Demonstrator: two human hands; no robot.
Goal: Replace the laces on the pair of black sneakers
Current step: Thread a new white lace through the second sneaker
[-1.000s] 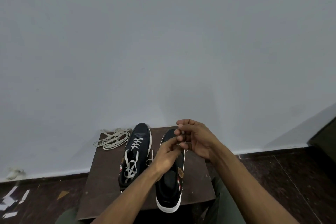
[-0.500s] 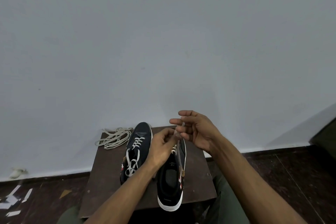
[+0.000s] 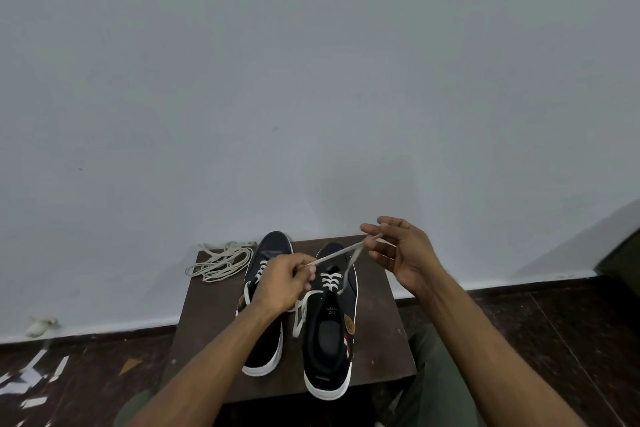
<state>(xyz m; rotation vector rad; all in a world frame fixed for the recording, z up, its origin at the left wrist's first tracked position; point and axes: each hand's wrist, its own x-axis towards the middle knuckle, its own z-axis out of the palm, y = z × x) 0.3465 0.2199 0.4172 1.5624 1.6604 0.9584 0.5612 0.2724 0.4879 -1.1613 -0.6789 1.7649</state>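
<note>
Both hands point(image 3: 287, 279) point(image 3: 403, 253) pinch a flat, pale lace point(image 3: 334, 254) taut.

Tabletop point(image 3: 214, 315): a small dark brown square surface is seen low in the centre, its far edge set against the wall.
Wall point(image 3: 311, 80): a plain pale grey surface is shown filling most of the view; a few faint marks are seen on it.
Skirting point(image 3: 86, 331): a dark band is seen along the foot of the wall, to either side of the tabletop.
Floor point(image 3: 554, 340): dark reddish-brown tiles with thin joints are seen.
Paper scraps point(image 3: 31, 374): white strips are scattered on the floor at lower left.
Crumpled scrap point(image 3: 41, 325): a pale, blurred lump is seen at the wall's foot on the left; what it is cannot be told.
Dark object point(image 3: 623, 260): only a corner is shown at the right edge.
Trousers point(image 3: 436, 374): olive-green cloth is seen beside the tabletop.
</note>
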